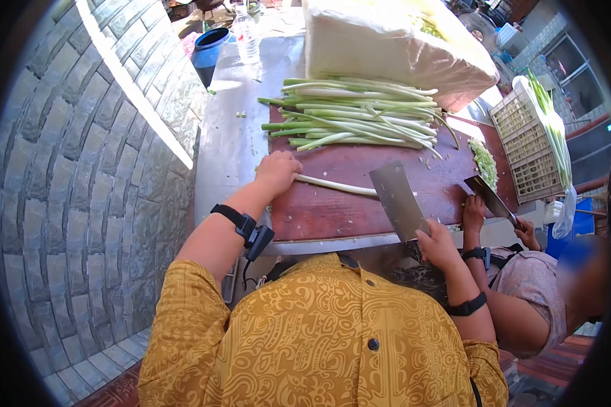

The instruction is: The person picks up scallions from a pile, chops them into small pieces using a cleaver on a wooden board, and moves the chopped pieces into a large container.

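Note:
My left hand (279, 172) is closed on one end of a single green onion (336, 184), which lies across the reddish-brown board (312, 210). In my right hand (438, 245) is the handle of a cleaver (396, 197). Its broad blade overlaps the right part of that green onion, hiding a piece of it; a short pale tip shows just beyond. Behind both hands, a thick pile of green onions (360, 112) rests on the board, stalks running left to right.
At right, a co-worker's hands (474, 211) work with another cleaver (488, 195) beside chopped green onion (483, 164). A plastic crate (526, 146) stands at the board's right edge. Behind the pile sits a big plastic-wrapped bundle (387, 47). A bottle (246, 37) stands back left; a brick wall (102, 169) lies left.

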The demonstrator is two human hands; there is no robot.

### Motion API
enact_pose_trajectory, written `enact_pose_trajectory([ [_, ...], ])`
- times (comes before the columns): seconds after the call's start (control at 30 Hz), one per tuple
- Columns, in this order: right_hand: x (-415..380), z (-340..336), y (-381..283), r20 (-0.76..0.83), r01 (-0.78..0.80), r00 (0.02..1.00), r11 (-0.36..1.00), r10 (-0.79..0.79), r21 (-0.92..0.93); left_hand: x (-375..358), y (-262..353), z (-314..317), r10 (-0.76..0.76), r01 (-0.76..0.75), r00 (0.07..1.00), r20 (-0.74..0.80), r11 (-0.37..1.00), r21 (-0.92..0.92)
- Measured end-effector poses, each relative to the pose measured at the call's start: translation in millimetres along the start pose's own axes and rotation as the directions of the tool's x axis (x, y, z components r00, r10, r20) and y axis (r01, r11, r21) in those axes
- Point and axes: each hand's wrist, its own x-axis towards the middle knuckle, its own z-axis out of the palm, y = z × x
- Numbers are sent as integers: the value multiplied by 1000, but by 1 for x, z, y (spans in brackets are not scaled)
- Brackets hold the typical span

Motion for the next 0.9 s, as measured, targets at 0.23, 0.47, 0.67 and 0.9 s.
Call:
enact_pose_trajectory([
  [0.23, 3, -2, -8, -32, -3, 999, 1000, 2, -29, -13, -2, 5, 50, -49, 973, -227, 999, 14],
  [0.47, 2, 3, -11, -21, 13, 1000, 991, -16, -134, -17, 11, 23, 33, -42, 987, -154, 998, -53],
  [0.67, 1, 13, -3, -26, 92, 995, 976, -99, -198, -21, 3, 19, -49, 47, 997, -55, 998, -34],
  [0.9, 0, 16, 4, -23, 88, 995, 982, -93, -168, -20, -1, 24, -156, 154, 988, -16, 984, -89],
])
